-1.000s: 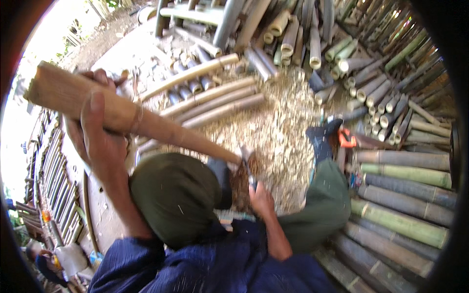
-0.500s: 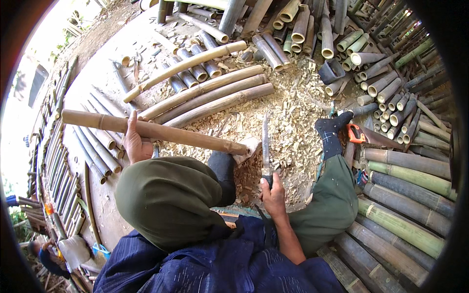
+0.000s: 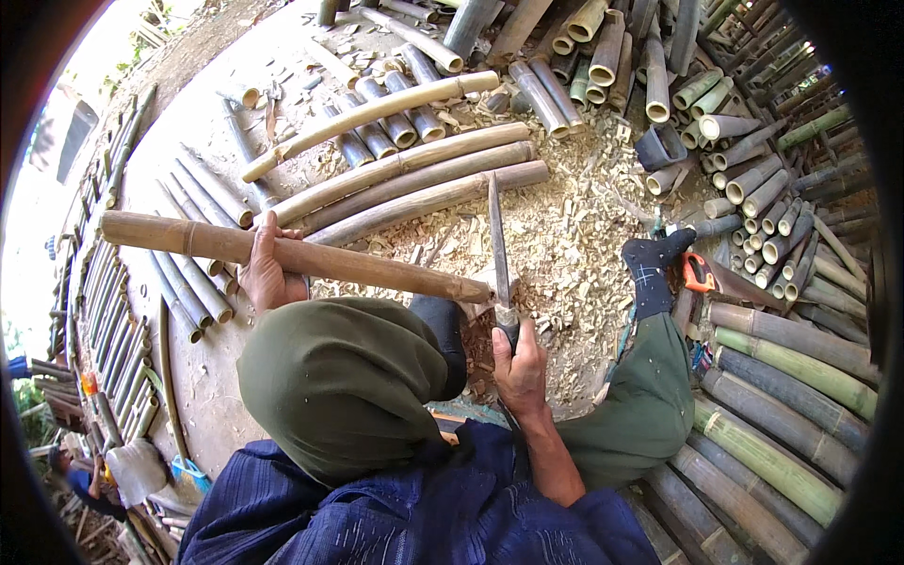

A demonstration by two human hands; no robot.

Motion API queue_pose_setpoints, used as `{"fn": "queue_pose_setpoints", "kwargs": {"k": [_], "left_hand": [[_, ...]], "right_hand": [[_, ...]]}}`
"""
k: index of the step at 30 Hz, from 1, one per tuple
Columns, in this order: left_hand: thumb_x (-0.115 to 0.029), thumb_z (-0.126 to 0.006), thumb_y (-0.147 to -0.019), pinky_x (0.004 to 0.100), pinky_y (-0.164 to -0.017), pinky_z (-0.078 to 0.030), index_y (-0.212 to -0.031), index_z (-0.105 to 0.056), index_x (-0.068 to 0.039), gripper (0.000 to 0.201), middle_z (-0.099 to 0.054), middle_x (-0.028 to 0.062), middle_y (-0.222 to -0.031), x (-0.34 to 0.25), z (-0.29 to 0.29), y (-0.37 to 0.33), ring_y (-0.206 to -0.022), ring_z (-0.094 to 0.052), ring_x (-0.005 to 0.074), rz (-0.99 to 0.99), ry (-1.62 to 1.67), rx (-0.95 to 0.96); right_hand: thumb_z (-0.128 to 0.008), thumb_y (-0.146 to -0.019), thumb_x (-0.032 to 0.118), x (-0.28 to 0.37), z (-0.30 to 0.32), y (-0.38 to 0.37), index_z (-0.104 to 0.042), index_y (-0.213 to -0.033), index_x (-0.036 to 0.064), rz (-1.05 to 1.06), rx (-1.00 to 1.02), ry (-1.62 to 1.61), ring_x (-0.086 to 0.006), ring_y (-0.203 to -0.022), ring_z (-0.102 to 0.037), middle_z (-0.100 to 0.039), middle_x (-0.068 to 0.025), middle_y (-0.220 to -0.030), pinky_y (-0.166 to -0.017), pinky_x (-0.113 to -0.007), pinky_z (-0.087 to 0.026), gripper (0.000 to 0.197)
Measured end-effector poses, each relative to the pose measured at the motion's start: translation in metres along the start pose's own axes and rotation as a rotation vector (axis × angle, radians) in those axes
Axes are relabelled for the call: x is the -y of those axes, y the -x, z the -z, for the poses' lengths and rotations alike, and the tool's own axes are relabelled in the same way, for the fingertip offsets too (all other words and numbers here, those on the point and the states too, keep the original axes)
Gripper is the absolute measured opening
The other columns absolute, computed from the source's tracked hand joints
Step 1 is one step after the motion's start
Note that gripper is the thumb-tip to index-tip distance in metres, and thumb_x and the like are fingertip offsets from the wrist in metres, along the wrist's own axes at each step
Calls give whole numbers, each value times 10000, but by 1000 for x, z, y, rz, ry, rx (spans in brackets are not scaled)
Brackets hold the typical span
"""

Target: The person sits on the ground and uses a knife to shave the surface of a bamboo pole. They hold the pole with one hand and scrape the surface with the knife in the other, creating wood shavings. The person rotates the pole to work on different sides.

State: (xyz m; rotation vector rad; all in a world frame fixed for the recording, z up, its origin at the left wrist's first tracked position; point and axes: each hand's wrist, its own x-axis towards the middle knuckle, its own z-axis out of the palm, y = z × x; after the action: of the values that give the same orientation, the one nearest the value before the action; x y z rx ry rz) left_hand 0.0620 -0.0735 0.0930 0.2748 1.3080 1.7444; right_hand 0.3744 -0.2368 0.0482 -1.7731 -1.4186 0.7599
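Hands apart: R hand (image 3: pixel 523 370), right of the raised knee (image 3: pixel 325 381), is clamped on a knife (image 3: pixel 498 235); L hand (image 3: pixel 266 280), just beyond knee's left side, grips a bamboo pole (image 3: pixel 372 268) approx. mid-length. Pole spans beyond knee; prob. light, stiff, smooth, so mid-grip suits. Shavings (image 3: pixel 584 268), then curved poles (image 3: pixel 414 162), lie farther beyond knee.

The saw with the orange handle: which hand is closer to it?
Right. The right hand, gripping the knife, is left of the saw and lower in the picture; the left hand, holding the bamboo pole, is much farther left.
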Motion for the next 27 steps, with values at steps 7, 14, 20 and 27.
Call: {"fn": "queue_pose_setpoints", "kwargs": {"k": [7, 14, 20, 27], "left_hand": [[-142, -795, -919, 379, -849, -605, -995, -631, -67, 195, -617, 23, -795, 9, -20, 7, -757, -639, 147, -108, 2, 147], [-124, -804, -904, 394, -844, -612, -1048, -626, -53, 239, -638, 49, -806, 19, -15, 8, -755, -648, 158, -155, -34, 107], [-163, -819, -905, 368, -787, -597, -1087, -613, -47, 298, -650, 62, -803, 12, -38, 30, -771, -666, 197, -214, -51, 103], [-120, -846, -871, 358, -742, -573, -1050, -640, -30, 287, -684, 77, -813, 15, -43, 44, -740, -675, 193, -220, 7, 110]], "right_hand": [[-581, -1055, 299, -17, 15, -16, -533, -1146, -16, -90, 23, -2, -475, -717, -656, -631, -250, -775, -617, -517, -489, 331], [-620, -1031, 220, 9, 4, -8, -534, -1287, -10, 1, -26, -31, -465, -802, -709, -685, -250, -853, -639, -503, -541, 355], [-609, -1031, 243, 32, -16, -21, -518, -1263, -15, 173, -96, -39, -459, -781, -709, -700, -264, -981, -672, -502, -566, 359], [-567, -1041, 299, -62, -18, -16, -513, -1130, -24, -332, 5, 354, -431, -722, -673, -675, -211, -837, -667, -534, -515, 339]]}}
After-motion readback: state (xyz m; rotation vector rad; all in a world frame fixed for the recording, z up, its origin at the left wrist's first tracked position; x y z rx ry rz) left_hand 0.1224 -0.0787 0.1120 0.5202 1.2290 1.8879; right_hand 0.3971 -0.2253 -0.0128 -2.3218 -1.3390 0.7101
